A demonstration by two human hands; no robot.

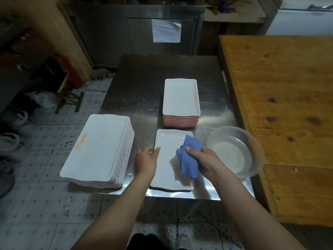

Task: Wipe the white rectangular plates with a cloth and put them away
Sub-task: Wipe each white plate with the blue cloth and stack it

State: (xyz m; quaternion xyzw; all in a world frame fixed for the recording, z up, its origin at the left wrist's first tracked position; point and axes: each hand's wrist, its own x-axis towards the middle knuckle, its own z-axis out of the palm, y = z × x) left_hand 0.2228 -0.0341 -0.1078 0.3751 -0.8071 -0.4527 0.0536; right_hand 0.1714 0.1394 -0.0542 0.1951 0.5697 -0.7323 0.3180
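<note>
My left hand (146,160) grips the left rim of a white rectangular plate (166,175) that lies at the near edge of the steel bench (140,78), lengthwise away from me. The thumb lies on top of the rim and the fingers (142,152) are curled against its edge. My right hand (203,161) is clamped on a bunched blue cloth (189,156), thumb over the top and fingers wrapped round the far side. The cloth rests on the right half of the plate, and a loose corner hangs toward me. A thin reddish line shows under the plate's near edge, so it seems to sit on at least one more plate, though I cannot tell how many. Just beyond it, farther along the bench, stands the far stack (181,98) of the same white plates, its reddish edges showing in neat layers and a small orange mark near the right rim of the top one. To my left, at the near left corner of the bench, is the left stack (100,148), taller and turned at a slant, with an orange logo on its top plate. A clear bowl (236,152) sits just right of my right hand at the right edge of the bench, with what looks like a little water in it. Droplets speckle the bare steel in the middle of the bench. A wooden worktop (288,87) runs along the right side.
</note>
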